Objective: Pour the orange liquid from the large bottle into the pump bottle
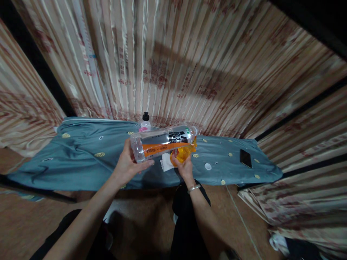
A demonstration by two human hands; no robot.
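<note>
My left hand (128, 159) is closed around the base end of a large clear plastic bottle (162, 142) with a silver and orange label. The bottle lies almost level in the air, its neck pointing right. Just under that neck, my right hand (185, 168) grips an orange see-through container (181, 154); its exact kind is hard to make out. From this angle I cannot tell whether the two touch. Beside the container lies a piece of white tissue (166, 163). Behind the bottle stands a small clear bottle (145, 124) with a black cap and pink contents or label.
A blue-grey cloth (84, 159) with yellow prints covers the long narrow surface before me. On its right part lie a white round piece (208, 166) and a dark phone (245, 158). Patterned curtains (162, 72) hang behind, between black poles (38, 57).
</note>
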